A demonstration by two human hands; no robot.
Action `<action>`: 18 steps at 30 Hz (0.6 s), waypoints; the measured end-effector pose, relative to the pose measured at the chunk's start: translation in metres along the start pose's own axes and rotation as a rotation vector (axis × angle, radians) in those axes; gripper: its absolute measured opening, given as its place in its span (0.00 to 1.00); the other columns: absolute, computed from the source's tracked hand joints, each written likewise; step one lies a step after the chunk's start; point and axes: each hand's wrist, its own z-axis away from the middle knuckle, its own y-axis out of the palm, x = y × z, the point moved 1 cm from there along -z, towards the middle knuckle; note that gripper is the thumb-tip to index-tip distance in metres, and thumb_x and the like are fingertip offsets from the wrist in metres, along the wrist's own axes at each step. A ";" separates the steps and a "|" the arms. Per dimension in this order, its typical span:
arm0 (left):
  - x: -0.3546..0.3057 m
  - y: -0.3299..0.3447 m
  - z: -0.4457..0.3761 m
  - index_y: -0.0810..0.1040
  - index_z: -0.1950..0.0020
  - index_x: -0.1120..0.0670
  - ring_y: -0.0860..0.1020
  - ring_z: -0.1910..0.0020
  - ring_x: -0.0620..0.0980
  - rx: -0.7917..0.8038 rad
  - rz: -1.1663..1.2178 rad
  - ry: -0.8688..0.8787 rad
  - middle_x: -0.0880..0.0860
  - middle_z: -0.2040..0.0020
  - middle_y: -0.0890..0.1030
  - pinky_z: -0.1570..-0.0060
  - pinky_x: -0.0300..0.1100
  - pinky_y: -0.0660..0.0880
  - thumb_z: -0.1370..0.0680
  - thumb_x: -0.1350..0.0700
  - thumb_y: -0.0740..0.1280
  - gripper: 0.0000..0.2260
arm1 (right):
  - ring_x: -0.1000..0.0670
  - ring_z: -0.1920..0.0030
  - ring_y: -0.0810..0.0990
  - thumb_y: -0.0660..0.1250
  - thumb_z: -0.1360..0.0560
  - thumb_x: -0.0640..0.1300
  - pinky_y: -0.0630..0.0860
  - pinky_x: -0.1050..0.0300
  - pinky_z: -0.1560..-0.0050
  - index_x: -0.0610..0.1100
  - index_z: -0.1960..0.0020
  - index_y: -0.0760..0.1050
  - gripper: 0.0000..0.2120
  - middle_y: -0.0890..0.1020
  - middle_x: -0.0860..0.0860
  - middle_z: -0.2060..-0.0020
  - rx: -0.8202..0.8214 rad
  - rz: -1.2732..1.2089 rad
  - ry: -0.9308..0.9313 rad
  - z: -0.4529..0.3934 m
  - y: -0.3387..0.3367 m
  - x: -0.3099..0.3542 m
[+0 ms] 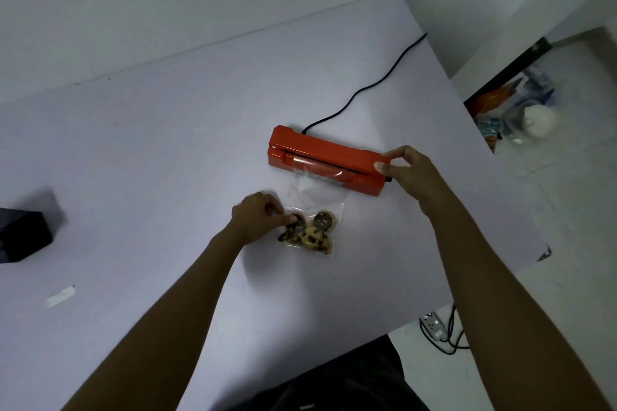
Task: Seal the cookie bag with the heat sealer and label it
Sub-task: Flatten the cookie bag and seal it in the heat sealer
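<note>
An orange heat sealer (320,158) lies on the white table (150,150), its black cord (364,90) running to the far right edge. A clear bag of cookies (312,220) lies in front of it, with the bag's open top tucked into the sealer's slot. My left hand (257,217) pinches the bag's left edge beside the cookies. My right hand (405,170) grips the sealer's right end, thumb on the front and fingers over the top.
A black box (25,233) sits at the table's left edge. A small white label strip (60,296) lies near the front left. Right of the table, a floor box holds cluttered items (514,110). A power strip (434,325) with cables lies on the floor.
</note>
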 end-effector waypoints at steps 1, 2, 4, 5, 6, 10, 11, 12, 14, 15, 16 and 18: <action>-0.001 0.000 0.001 0.79 0.59 0.48 0.76 0.60 0.43 -0.002 0.001 0.001 0.43 0.61 0.78 0.54 0.44 0.73 0.34 0.38 0.75 0.16 | 0.52 0.43 0.70 0.73 0.28 0.47 0.66 0.57 0.48 0.42 0.43 0.76 0.16 0.73 0.51 0.42 -0.004 0.001 0.000 0.000 0.000 0.000; -0.002 -0.001 0.002 0.79 0.59 0.48 0.76 0.60 0.42 -0.004 -0.001 0.002 0.43 0.61 0.78 0.54 0.44 0.73 0.34 0.38 0.75 0.16 | 0.52 0.43 0.70 0.73 0.28 0.47 0.67 0.59 0.49 0.42 0.43 0.76 0.16 0.73 0.51 0.42 -0.008 -0.001 0.002 0.000 0.000 0.000; -0.003 -0.002 0.003 0.79 0.59 0.49 0.76 0.60 0.42 -0.008 -0.001 0.007 0.44 0.60 0.78 0.54 0.45 0.74 0.34 0.38 0.75 0.16 | 0.54 0.43 0.70 0.74 0.28 0.46 0.68 0.63 0.53 0.42 0.43 0.77 0.16 0.73 0.51 0.42 -0.015 -0.019 0.001 0.002 0.000 0.001; -0.003 -0.002 0.003 0.79 0.59 0.49 0.77 0.59 0.43 -0.009 0.003 0.008 0.44 0.60 0.79 0.54 0.45 0.74 0.34 0.38 0.74 0.16 | 0.54 0.43 0.70 0.74 0.28 0.46 0.68 0.63 0.52 0.42 0.44 0.77 0.16 0.73 0.52 0.43 -0.022 -0.028 -0.010 0.004 0.000 0.000; -0.004 -0.002 0.004 0.79 0.59 0.49 0.77 0.58 0.44 -0.007 0.006 0.006 0.44 0.59 0.79 0.53 0.45 0.75 0.34 0.37 0.74 0.17 | 0.55 0.42 0.70 0.74 0.28 0.47 0.68 0.63 0.50 0.44 0.44 0.78 0.15 0.74 0.53 0.42 -0.034 -0.036 -0.029 0.006 0.000 -0.002; -0.007 -0.003 0.006 0.80 0.54 0.50 0.78 0.54 0.47 0.009 0.016 -0.036 0.47 0.56 0.81 0.51 0.45 0.75 0.30 0.39 0.72 0.16 | 0.57 0.40 0.73 0.72 0.28 0.53 0.70 0.67 0.50 0.50 0.39 0.76 0.19 0.77 0.54 0.41 -0.120 -0.139 -0.104 0.019 0.004 -0.010; -0.008 -0.004 0.007 0.79 0.53 0.51 0.78 0.54 0.48 0.009 0.044 -0.047 0.48 0.55 0.81 0.52 0.44 0.75 0.29 0.40 0.71 0.15 | 0.58 0.41 0.73 0.70 0.27 0.55 0.70 0.66 0.49 0.51 0.38 0.76 0.19 0.77 0.55 0.42 -0.160 -0.183 -0.110 0.023 0.005 -0.011; -0.009 -0.006 0.008 0.79 0.52 0.52 0.78 0.54 0.49 0.003 0.085 -0.060 0.49 0.55 0.81 0.54 0.42 0.74 0.27 0.42 0.70 0.15 | 0.58 0.42 0.74 0.68 0.26 0.56 0.71 0.65 0.47 0.52 0.39 0.75 0.18 0.78 0.57 0.43 -0.196 -0.235 -0.113 0.027 0.006 -0.012; -0.013 -0.010 0.009 0.76 0.50 0.54 0.77 0.54 0.50 -0.050 0.162 -0.076 0.51 0.54 0.80 0.60 0.36 0.71 0.25 0.46 0.70 0.13 | 0.61 0.45 0.76 0.64 0.23 0.57 0.73 0.60 0.43 0.52 0.40 0.75 0.15 0.79 0.60 0.46 -0.249 -0.347 -0.106 0.034 0.007 -0.011; -0.015 -0.013 0.009 0.75 0.48 0.55 0.77 0.53 0.51 -0.099 0.194 -0.081 0.52 0.53 0.79 0.62 0.35 0.69 0.25 0.48 0.70 0.13 | 0.61 0.45 0.76 0.62 0.22 0.56 0.73 0.57 0.42 0.51 0.40 0.75 0.14 0.79 0.60 0.47 -0.273 -0.393 -0.106 0.037 0.008 -0.011; -0.017 -0.015 0.008 0.74 0.45 0.57 0.78 0.52 0.53 -0.160 0.228 -0.081 0.53 0.51 0.78 0.62 0.35 0.69 0.25 0.51 0.71 0.14 | 0.59 0.45 0.77 0.59 0.21 0.56 0.74 0.55 0.43 0.50 0.41 0.75 0.14 0.79 0.58 0.48 -0.299 -0.417 -0.108 0.041 0.009 -0.011; -0.022 -0.023 0.003 0.70 0.38 0.58 0.77 0.46 0.56 -0.286 0.293 -0.041 0.57 0.45 0.76 0.54 0.40 0.74 0.27 0.56 0.73 0.21 | 0.52 0.49 0.80 0.56 0.19 0.55 0.77 0.55 0.49 0.46 0.46 0.77 0.15 0.81 0.53 0.52 -0.363 -0.403 -0.118 0.047 0.014 -0.013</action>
